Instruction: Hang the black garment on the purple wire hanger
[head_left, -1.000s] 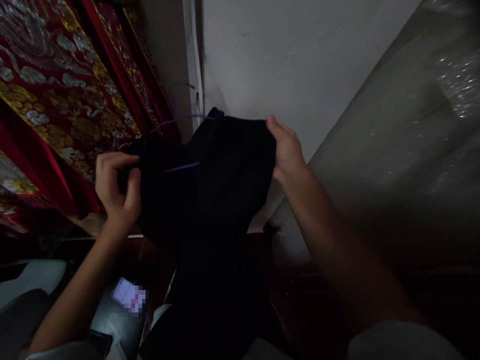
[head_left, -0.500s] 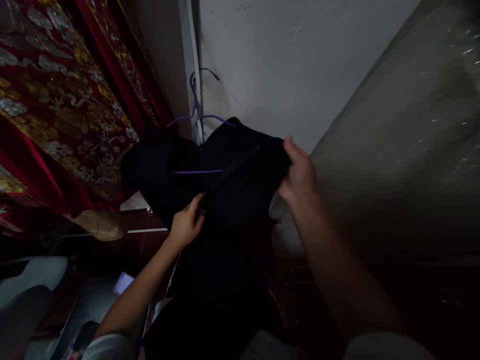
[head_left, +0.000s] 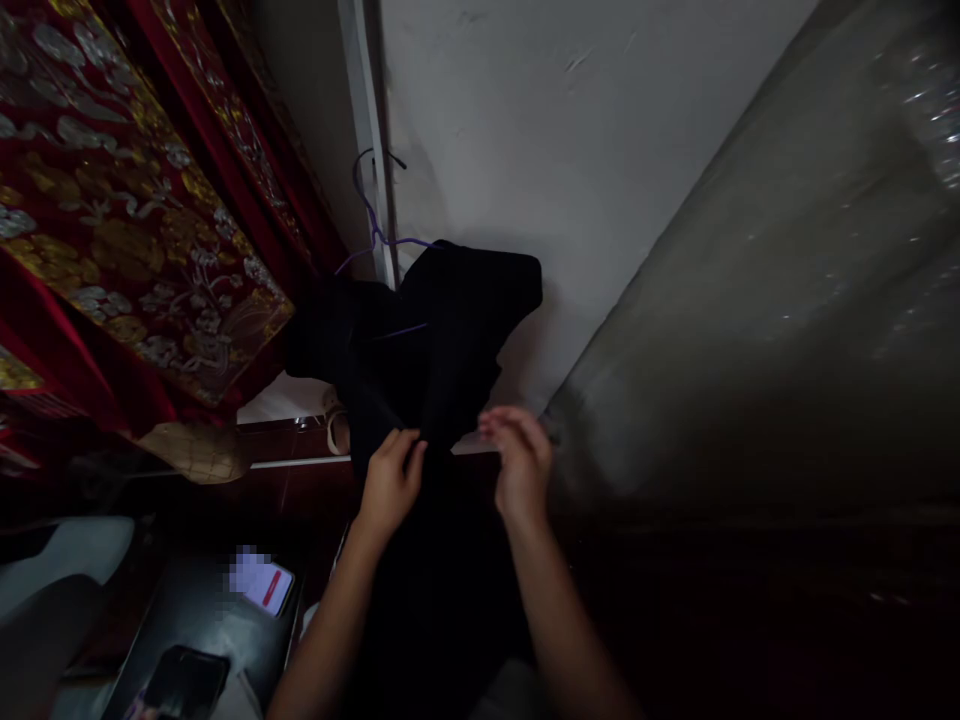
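A black garment (head_left: 472, 300) hangs on a purple hanger (head_left: 375, 236), whose hook is over a white upright strip at the wall. My left hand (head_left: 391, 480) pinches the garment's front edge below the neck opening, thumb and fingers closed on the cloth. To the right of the garment, my right hand (head_left: 521, 460) is off the cloth with its fingers bent and partly apart, and nothing shows in it. The lower part of the garment merges into shadow, so its hem cannot be made out.
At left hangs red cloth (head_left: 135, 200) with gold and silver embroidery. A lit phone (head_left: 262, 582) and a dark phone-like object (head_left: 186, 682) lie on a dark table (head_left: 217, 640) at lower left. A large translucent plastic sheet (head_left: 735, 330) covers the right side, beside the pale wall (head_left: 570, 130).
My right hand has let go of the garment's right shoulder and moved down and left. My left hand has shifted slightly lower along the front, and the garment's right side now hangs loose.
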